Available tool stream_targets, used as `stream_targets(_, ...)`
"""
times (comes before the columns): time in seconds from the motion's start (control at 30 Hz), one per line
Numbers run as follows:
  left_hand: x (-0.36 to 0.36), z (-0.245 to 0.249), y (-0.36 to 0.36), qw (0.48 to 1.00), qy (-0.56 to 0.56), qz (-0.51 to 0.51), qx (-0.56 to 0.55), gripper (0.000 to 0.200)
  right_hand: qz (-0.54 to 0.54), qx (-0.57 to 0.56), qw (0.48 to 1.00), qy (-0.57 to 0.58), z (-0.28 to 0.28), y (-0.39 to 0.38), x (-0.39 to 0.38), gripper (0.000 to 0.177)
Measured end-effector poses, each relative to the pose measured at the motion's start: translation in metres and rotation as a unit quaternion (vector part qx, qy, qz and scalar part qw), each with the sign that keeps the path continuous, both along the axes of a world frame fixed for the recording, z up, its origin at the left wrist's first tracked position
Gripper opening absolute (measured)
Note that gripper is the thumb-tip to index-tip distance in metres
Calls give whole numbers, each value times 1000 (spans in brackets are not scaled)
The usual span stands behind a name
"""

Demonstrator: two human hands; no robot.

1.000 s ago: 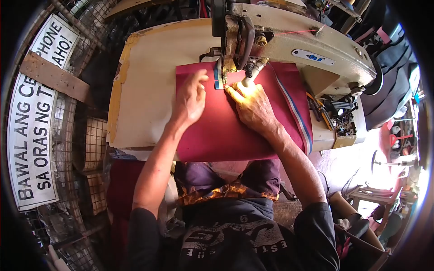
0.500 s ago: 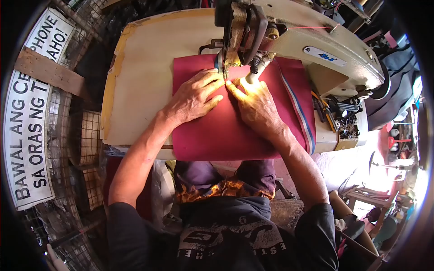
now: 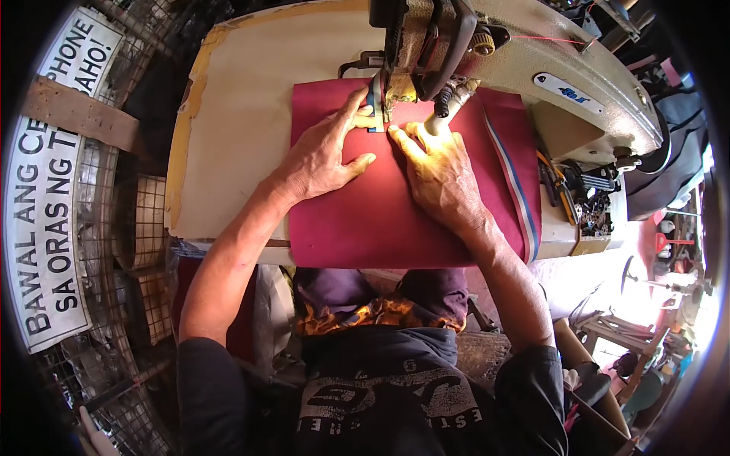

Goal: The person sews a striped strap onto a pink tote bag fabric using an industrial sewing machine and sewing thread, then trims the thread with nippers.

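A maroon fabric panel [image 3: 365, 220] lies flat under the head of a sewing machine [image 3: 525, 53]. My left hand [image 3: 323, 156] rests on the panel, thumb spread away from the fingers. Its fingertips touch a blue-and-white striped ribbon [image 3: 375, 102] just left of the presser foot [image 3: 389, 112], which hides part of the needle area. On the other side, my right hand [image 3: 445, 175] lies on the panel with its fingers stretched toward the foot, under a bright lamp glow. A second striped ribbon [image 3: 511, 178] runs along the panel's right side.
The cream machine table [image 3: 236, 114] has a worn, taped edge. Orange-handled pliers [image 3: 561, 188] and a tray of small metal parts [image 3: 597, 216] stand at the right. To the left are wire mesh and a lettered sign [image 3: 49, 243].
My left hand's fingers have slid forward along the ribbon and its thumb has spread wider. More of the striped ribbon shows beside the foot. My right hand stays near the foot.
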State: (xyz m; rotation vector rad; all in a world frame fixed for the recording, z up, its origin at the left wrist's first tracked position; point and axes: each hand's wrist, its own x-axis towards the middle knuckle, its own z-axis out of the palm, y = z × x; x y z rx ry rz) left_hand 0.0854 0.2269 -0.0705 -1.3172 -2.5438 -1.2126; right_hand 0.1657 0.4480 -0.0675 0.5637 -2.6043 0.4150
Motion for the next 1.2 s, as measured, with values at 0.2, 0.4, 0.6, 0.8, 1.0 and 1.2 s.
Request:
stream_targets(0.2,1,8,3,991,126,-27,-48,62,-9,23,1000,-1,-2,-1,0,42)
stream_targets(0.4,13,13,12,982,171,-10,-75,39,-13,28,1000,0,1,-3,1,40)
stream_targets(0.6,10,12,10,984,164,-29,-63,41,-8,13,1000,-20,-1,-2,-1,38)
stream_targets(0.8,-3,10,13,981,184,-27,-62,41,15,2,1000,-23,9,10,-8,36)
stream_targets(1.0,-5,9,14,981,180,-21,-75,37,-152,-66,985,-40,113,102,75,36)
stream_targets(1.2,-8,12,15,981,182,-24,-67,37,-333,199,914,119,212,346,29,39)
